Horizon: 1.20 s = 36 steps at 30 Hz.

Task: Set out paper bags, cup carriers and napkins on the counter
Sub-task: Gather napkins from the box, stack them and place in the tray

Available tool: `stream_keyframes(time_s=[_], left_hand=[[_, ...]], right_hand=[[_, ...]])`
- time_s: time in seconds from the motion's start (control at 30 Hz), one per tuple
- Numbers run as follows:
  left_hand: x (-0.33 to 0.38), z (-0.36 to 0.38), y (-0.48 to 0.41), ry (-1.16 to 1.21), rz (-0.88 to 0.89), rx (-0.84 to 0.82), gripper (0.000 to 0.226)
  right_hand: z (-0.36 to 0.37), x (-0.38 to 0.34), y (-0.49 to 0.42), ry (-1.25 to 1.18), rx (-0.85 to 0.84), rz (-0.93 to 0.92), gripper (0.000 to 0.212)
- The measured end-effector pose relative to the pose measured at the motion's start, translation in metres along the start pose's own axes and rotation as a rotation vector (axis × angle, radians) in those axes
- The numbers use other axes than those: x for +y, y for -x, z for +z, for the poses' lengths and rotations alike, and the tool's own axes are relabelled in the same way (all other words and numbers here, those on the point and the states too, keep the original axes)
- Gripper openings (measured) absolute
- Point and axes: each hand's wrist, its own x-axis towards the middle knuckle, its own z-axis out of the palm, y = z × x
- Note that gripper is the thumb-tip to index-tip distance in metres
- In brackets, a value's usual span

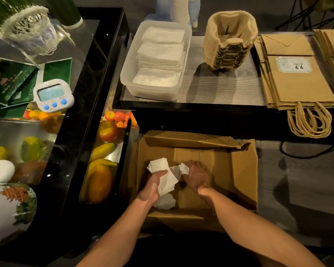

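In the creased cardboard box [243, 170], left hand [152, 186] and right hand [196, 176] grip thin white napkins [166, 182]; beyond it, ridged pulp carriers [229, 41].

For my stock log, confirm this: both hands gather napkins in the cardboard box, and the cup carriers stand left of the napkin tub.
Not left: the head view shows the cup carriers right of the napkin tub. The rest holds.
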Motion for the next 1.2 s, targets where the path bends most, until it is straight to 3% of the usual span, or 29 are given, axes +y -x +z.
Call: stream_keyframes(time_s=[0.13,0.3,0.63,0.77,0.83,0.93,1.0,1.1,1.2], left_hand=[[0.000,-0.001,0.001,0.001,-0.021,0.040,0.020],[0.001,0.006,0.001,-0.032,-0.044,0.101,0.019],[0.003,0.019,-0.006,-0.177,-0.070,0.153,0.033],[0.002,0.018,-0.005,-0.198,-0.070,0.162,0.035],[0.001,0.017,-0.004,-0.190,-0.075,0.154,0.041],[-0.001,0.015,-0.002,-0.181,-0.077,0.165,0.046],[-0.003,0.010,-0.005,-0.177,-0.085,0.166,0.047],[-0.005,0.005,-0.007,-0.171,-0.108,0.182,0.038],[-0.004,0.004,-0.007,-0.127,-0.134,0.199,0.022]], right_hand=[[-0.003,0.003,-0.001,-0.087,0.027,0.009,0.038],[-0.013,0.018,0.002,-0.495,0.097,0.028,0.019],[-0.028,0.026,0.013,-0.352,0.156,-0.002,0.021],[-0.023,0.023,0.008,-0.429,0.048,0.039,0.008],[-0.026,0.021,0.006,-0.461,-0.021,-0.016,0.013],[-0.028,0.018,0.007,-0.456,0.059,-0.103,0.029],[-0.026,0.013,0.006,-0.344,0.076,-0.081,0.037],[-0.028,0.003,-0.004,0.084,-0.030,-0.094,0.055],[-0.028,-0.002,-0.012,0.241,-0.062,-0.198,0.062]])
